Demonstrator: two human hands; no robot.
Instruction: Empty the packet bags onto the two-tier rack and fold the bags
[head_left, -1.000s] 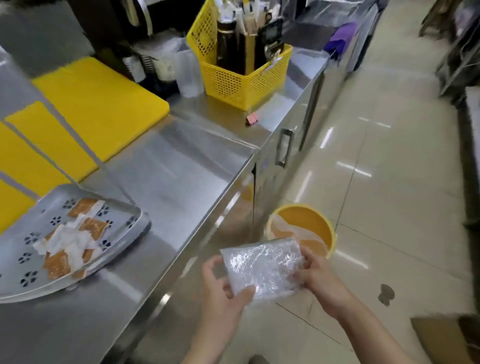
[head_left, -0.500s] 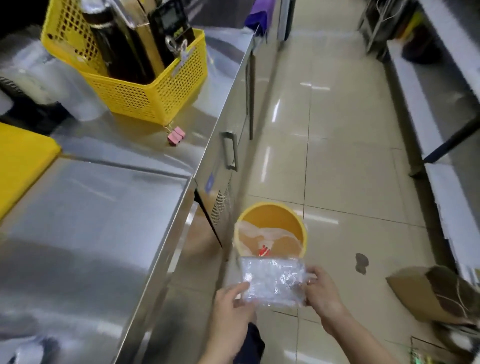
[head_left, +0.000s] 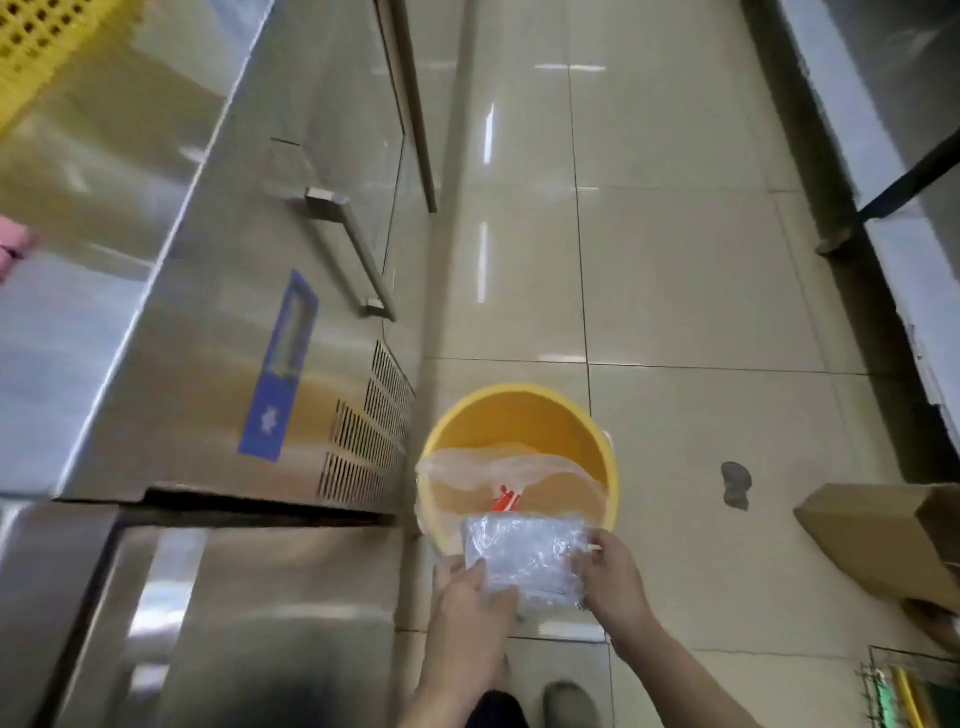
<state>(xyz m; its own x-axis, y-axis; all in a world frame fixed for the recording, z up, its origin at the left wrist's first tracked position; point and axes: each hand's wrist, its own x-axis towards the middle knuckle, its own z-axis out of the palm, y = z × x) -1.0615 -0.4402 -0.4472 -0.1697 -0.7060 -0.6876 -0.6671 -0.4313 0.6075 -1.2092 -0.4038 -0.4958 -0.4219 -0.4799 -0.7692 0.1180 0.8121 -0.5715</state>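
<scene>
Here, your left hand (head_left: 470, 603) pinches the near-left corner of the folded bag (head_left: 524, 558), thumb on top and fingers tucked beneath, while your right hand (head_left: 613, 577) clamps the right edge the same way. Both hands are closed on the bag, one at each side, which reads as a way of keeping the folds pressed flat so the slippery film does not spring open.

The bag itself is a compact, roughly rectangular pad of clear plastic, crinkled and full of small glints, layered thick enough to look milky rather than see-through. Nothing shows inside it, so I judge it emptied and already folded.

You hold it in the air, low in front of you, directly over the near rim of the yellow bucket (head_left: 524, 410) that stands on the tiled floor (head_left: 701, 260). The bucket is lined with a loose clear liner (head_left: 488, 467), and a scrap of red and white wrapper (head_left: 506, 501) lies in the bottom. That position suggests the bucket is where the bag is meant to go, though that is a guess.

To the left rises the steel counter cabinet (head_left: 218, 312) with its bar handle (head_left: 353, 249), blue label (head_left: 283, 364) and vent slots. On the far right edge a cardboard box (head_left: 883, 540) sits on the floor. The two-tier rack is not in view.
</scene>
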